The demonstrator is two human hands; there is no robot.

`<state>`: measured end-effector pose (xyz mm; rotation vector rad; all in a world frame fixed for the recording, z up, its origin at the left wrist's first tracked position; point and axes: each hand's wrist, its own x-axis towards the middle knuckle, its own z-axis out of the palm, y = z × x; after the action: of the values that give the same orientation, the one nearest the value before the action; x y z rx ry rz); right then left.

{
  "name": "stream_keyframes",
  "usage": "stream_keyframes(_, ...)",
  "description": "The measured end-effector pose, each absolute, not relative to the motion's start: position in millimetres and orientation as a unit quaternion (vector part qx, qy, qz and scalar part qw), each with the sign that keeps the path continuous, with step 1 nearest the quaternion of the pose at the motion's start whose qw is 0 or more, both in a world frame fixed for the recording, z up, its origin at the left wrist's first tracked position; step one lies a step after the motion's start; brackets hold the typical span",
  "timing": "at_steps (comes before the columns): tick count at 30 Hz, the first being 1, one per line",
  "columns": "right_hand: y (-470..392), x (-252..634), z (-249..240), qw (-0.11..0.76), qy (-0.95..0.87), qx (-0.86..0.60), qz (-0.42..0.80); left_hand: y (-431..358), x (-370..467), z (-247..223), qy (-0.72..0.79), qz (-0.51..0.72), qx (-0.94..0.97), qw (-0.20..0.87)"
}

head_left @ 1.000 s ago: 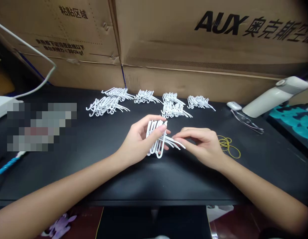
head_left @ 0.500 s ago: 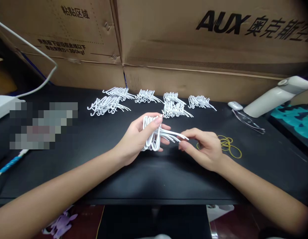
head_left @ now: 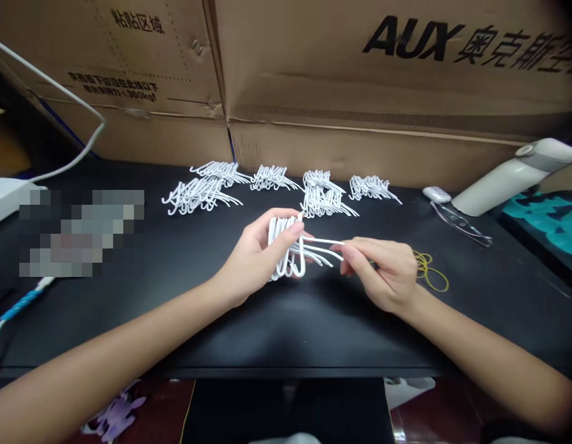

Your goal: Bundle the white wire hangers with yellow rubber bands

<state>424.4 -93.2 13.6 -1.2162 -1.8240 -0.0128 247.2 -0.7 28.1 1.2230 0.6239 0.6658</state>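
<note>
A bundle of white wire hooks (head_left: pixel 286 266) lies in my left hand (head_left: pixel 256 262), above the middle of the black table. The thumb presses across the hooks, which fan out with their bent ends downward and their straight ends to the right. My right hand (head_left: pixel 383 271) pinches the straight end of one hook (head_left: pixel 325 241) between thumb and fingertips. That hook's shaft sits above the other straight ends. Behind the hands, more white hooks (head_left: pixel 198 196) rest in several piles on the table (head_left: pixel 184 333). Yellow rubber bands (head_left: pixel 434 277) lie just beyond my right wrist.
Cardboard boxes (head_left: pixel 314 68) stand along the back edge. A white bottle (head_left: pixel 492 185) leans at the right near a small white case (head_left: pixel 436 195) and a clear strap-like item (head_left: pixel 459 225). On the left are a white cable (head_left: pixel 89 145) and a blurred-out object (head_left: pixel 82 237).
My right hand has moved slightly right and closed its fingertips on one hook's end. The bundle in my left hand has shifted a little, and its shafts are more spread.
</note>
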Motion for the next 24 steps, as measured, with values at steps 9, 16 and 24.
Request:
stream_keyframes(9,-92.2,427.2,7.1,0.385,-0.79,-0.477,-0.027,-3.6,246.6,28.1,0.282,0.304,0.594,0.689)
stream_keyframes(16,-91.2,425.9,3.1,0.37,-0.804,-0.464,0.04,-5.4,245.1,28.0,0.276,0.305,0.612,0.675)
stream_keyframes(24,-95.0,425.0,-0.3,0.397,-0.773,-0.485,0.1,5.9,243.9,37.1,0.274,0.316,0.575,0.703)
